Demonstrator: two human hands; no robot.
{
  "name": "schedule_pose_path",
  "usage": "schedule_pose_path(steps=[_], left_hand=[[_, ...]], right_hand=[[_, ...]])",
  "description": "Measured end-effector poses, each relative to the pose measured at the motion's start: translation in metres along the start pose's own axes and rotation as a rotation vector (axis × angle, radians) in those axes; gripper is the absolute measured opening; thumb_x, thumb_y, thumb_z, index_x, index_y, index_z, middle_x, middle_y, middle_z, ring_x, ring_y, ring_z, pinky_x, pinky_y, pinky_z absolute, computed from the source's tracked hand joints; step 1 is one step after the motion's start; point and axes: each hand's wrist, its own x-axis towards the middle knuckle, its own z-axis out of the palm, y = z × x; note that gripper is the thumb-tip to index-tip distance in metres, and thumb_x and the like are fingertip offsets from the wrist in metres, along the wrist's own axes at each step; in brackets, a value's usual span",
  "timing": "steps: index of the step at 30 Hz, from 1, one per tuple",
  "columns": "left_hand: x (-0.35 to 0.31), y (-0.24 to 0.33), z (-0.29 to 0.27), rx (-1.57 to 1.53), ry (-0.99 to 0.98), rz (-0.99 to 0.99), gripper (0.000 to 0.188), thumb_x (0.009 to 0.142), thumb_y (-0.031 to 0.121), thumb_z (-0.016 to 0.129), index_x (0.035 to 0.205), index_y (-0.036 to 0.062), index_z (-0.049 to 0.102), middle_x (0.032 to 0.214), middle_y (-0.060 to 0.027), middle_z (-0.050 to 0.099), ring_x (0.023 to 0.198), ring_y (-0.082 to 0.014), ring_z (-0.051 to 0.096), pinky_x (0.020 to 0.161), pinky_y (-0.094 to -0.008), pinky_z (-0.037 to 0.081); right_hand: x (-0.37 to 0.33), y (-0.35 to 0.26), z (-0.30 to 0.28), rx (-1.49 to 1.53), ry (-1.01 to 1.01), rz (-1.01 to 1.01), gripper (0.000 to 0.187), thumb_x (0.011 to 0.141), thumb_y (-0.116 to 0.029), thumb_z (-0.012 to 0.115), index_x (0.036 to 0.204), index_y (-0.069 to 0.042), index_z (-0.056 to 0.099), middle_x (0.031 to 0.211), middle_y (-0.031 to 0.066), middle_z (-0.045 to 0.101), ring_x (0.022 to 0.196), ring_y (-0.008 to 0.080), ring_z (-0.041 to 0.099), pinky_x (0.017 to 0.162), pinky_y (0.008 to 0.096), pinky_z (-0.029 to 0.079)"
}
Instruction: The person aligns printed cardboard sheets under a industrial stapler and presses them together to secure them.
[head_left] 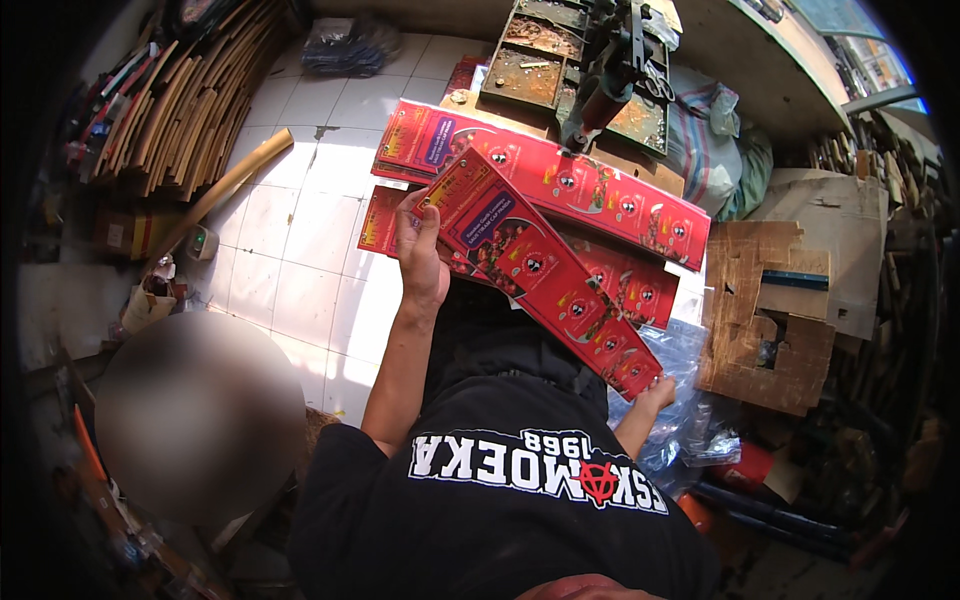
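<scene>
Red printed carton (545, 270), left hand (420, 255) gripping upper end, right hand (657, 393) under lower end

red box (545, 270) — purple label

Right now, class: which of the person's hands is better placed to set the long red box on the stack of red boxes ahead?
Probably the left hand: it grips the red box's upper end beside the stack. The right hand holds the lower end, away from it.
</scene>
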Motion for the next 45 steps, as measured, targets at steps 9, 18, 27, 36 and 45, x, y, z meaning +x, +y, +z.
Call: schedule_pose_path(steps=[9, 18, 27, 36, 45], left_hand=[[0.001, -0.002, -0.011, 0.057, 0.029, 0.019, 0.027, 0.096, 0.023, 0.061, 0.115, 0.0051, 0.054, 0.104, -0.0052, 0.063, 0.094, -0.0121, 0.061, 0.085, -0.0290, 0.052], [0.004, 0.041, -0.054, 0.432, 0.025, -0.107, 0.018, 0.096, 0.017, 0.058, 0.097, -0.0009, 0.059, 0.084, -0.0087, 0.068, 0.069, -0.0126, 0.066, 0.064, -0.0261, 0.057], [0.059, 0.074, -0.041, 0.709, 0.126, -0.052, 0.033, 0.093, 0.026, 0.064, 0.109, -0.0025, 0.059, 0.086, -0.0092, 0.068, 0.063, -0.0145, 0.066, 0.059, -0.0268, 0.056], [0.082, 0.053, -0.045, 1.537, -0.034, 0.374, 0.056, 0.081, 0.023, 0.076, 0.131, 0.0069, 0.056, 0.137, -0.0160, 0.045, 0.122, -0.0299, 0.048, 0.101, -0.0400, 0.043], [0.092, 0.033, -0.055, 1.856, -0.057, 0.560, 0.046, 0.094, 0.031, 0.059, 0.135, 0.0106, 0.054, 0.146, -0.0189, 0.037, 0.135, -0.0375, 0.035, 0.111, -0.0526, 0.023]], right_hand=[[0.007, -0.030, 0.008, -0.121, 0.158, -0.518, 0.035, 0.095, -0.020, 0.047, 0.102, 0.011, 0.059, 0.100, 0.0184, 0.062, 0.087, 0.0309, 0.064, 0.074, 0.0379, 0.055], [0.011, -0.105, 0.053, 0.060, -0.237, -0.501, 0.027, 0.102, -0.023, 0.045, 0.111, 0.003, 0.048, 0.105, 0.0186, 0.065, 0.084, 0.0219, 0.067, 0.069, 0.0318, 0.057], [-0.027, -0.204, 0.172, -0.043, -0.548, -0.516, 0.026, 0.099, -0.024, 0.052, 0.111, -0.001, 0.047, 0.110, 0.0164, 0.064, 0.084, 0.0228, 0.068, 0.065, 0.0286, 0.055], [0.003, -0.162, 0.194, -0.273, -0.386, -0.881, 0.022, 0.096, -0.020, 0.058, 0.096, 0.002, 0.061, 0.095, 0.0092, 0.065, 0.081, 0.0137, 0.058, 0.076, 0.0267, 0.048], [-0.075, -0.129, 0.191, -0.181, -0.409, -0.742, 0.019, 0.098, -0.014, 0.052, 0.101, 0.005, 0.054, 0.130, 0.0219, 0.054, 0.107, 0.0207, 0.056, 0.093, 0.0310, 0.046]])
